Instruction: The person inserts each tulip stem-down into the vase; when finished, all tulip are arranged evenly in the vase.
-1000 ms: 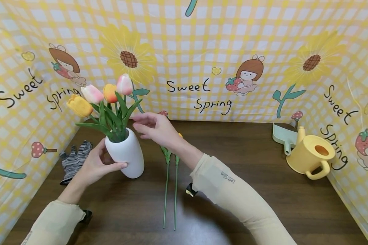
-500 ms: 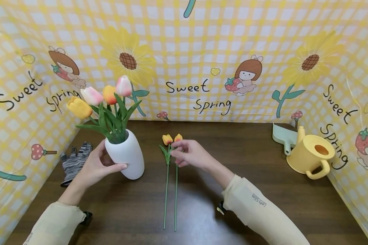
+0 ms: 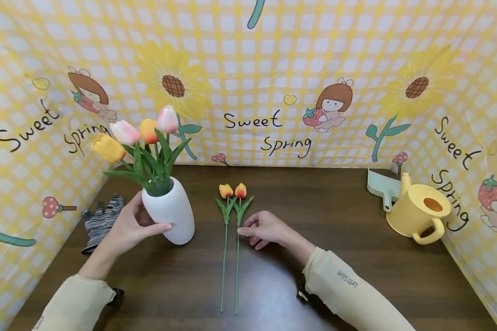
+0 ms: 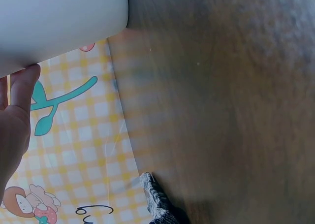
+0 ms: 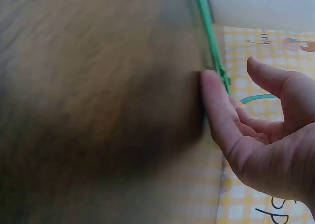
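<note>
My left hand (image 3: 130, 227) grips a white vase (image 3: 175, 216), thumb on its front and fingers behind. The vase tilts a little to the left and holds several tulips (image 3: 149, 131) in yellow, orange and pink-white. Two yellow-orange tulips with long stems lie side by side on the table, a left tulip (image 3: 225, 191) and a right tulip (image 3: 240, 191). At the right tulip's stem is my right hand (image 3: 265, 228). In the right wrist view its thumb stands apart from the fingers (image 5: 216, 96), which lie next to the green stem (image 5: 211, 37).
A striped grey glove (image 3: 103, 220) lies on the dark wooden table (image 3: 323, 266) left of the vase. At the right stand a yellow watering can (image 3: 414, 207) and a pale green dustpan (image 3: 383, 184). A checked yellow cloth (image 3: 248, 69) walls the back and sides.
My right hand has moved from beside the vase's flowers, right and down, to the stem of the right tulip. The left hand and vase have kept their place.
</note>
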Demonstrator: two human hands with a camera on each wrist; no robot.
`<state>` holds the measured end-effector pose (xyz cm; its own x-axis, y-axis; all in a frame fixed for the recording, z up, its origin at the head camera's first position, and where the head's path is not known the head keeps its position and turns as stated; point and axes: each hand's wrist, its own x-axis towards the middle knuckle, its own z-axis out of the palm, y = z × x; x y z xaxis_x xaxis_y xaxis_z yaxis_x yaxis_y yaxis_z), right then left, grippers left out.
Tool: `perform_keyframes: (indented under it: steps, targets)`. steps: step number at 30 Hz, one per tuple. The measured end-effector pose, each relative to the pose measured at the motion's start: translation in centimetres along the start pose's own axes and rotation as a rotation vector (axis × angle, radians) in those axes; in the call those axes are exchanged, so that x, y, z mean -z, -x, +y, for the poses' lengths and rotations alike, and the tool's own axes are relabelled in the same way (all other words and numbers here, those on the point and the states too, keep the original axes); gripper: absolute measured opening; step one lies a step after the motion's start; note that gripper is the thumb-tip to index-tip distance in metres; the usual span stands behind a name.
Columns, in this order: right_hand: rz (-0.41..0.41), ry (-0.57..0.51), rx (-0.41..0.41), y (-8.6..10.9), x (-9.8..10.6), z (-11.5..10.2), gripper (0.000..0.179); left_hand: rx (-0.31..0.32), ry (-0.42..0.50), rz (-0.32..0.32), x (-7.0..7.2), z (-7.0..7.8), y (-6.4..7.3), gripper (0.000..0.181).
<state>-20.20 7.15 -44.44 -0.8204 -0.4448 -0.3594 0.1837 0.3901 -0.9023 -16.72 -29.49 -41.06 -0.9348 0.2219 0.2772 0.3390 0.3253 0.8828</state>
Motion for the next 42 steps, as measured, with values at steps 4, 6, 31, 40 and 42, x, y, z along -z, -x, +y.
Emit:
perform_keyframes:
  steps: [4,6,31,40,42]
  targets:
    - [-0.025,-0.005,-0.03,-0.2,-0.3,0.3,0.039,-0.002,0.006,-0.009,0.1,0.0,0.0,0.084]
    - [-0.044,-0.012,-0.054,-0.2,-0.3,0.4,0.036,-0.002,0.01,-0.016,0.0,-0.1,0.0,0.085]
    - [0.0,0.085,-0.093,-1.7,-1.8,0.0,0.016,-0.002,0.002,-0.007,0.3,-0.2,0.2,0.086]
    - [-0.005,0.056,-0.102,-1.8,-1.8,0.2,0.014,-0.007,0.0,-0.01,0.3,-0.3,0.1,0.086]
    - [-0.004,0.047,-0.1,-1.8,-1.7,0.3,0.013,-0.006,-0.002,-0.009,0.3,-0.3,0.0,0.086]
